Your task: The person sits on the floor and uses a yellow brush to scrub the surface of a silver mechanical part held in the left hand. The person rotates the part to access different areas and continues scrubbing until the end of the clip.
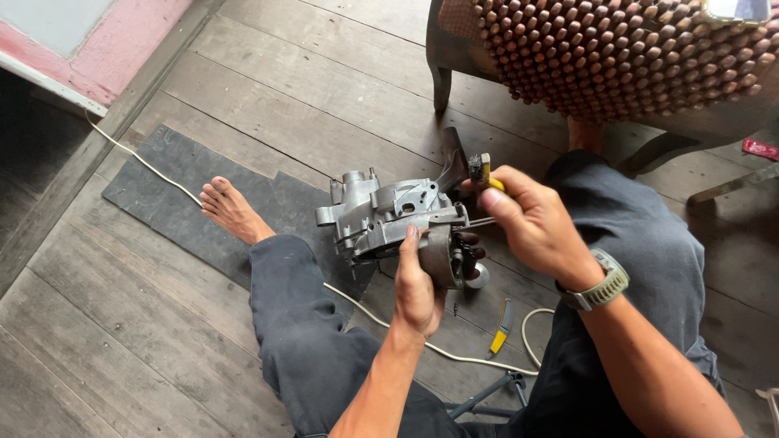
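Observation:
A grey cast-metal engine casing (pixel 381 215) is held above my lap. My left hand (pixel 418 288) grips its lower right end, thumb pressed on the rounded housing. My right hand (pixel 527 223) is closed on a tool with a yellow handle (pixel 485 172); its metal shaft runs to the casing's right side. A green-strapped watch sits on my right wrist. Both legs are in dark trousers, and my bare left foot (pixel 231 209) rests on a dark mat.
A dark mat (pixel 170 191) lies on the wooden plank floor. A white cable (pixel 357 304) crosses it. A yellow-handled tool (pixel 501 328) lies on the floor between my legs. A chair with a wooden-bead cover (pixel 617 49) stands behind, and a dark metal part lies near the bottom edge.

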